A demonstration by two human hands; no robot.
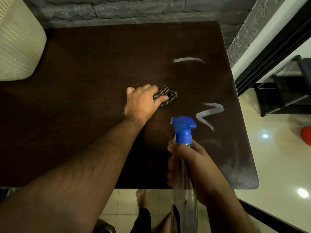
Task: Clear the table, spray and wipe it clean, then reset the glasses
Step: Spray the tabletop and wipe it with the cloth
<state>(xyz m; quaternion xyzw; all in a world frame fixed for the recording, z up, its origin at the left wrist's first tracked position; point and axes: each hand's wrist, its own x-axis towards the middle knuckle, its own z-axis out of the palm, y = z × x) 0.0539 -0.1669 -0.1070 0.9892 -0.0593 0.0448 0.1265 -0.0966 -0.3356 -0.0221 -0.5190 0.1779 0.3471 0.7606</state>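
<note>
A dark brown table (94,68) fills the view, with no glasses in sight. My left hand (143,100) lies near the table's middle and grips a dark checked cloth (168,96), pressing it onto the surface. My right hand (190,165) holds a clear spray bottle (184,132) with a blue trigger head upright over the table's near right part. Pale wet streaks (210,111) show on the right side of the tabletop, beyond the bottle, and another streak (188,60) lies farther back.
A cream perforated basket (16,42) stands on the table's far left corner. A grey stone wall (134,9) runs behind the table. A black rack (286,88) and a red object (307,135) sit on the tiled floor to the right. My bare foot (142,197) shows below the near edge.
</note>
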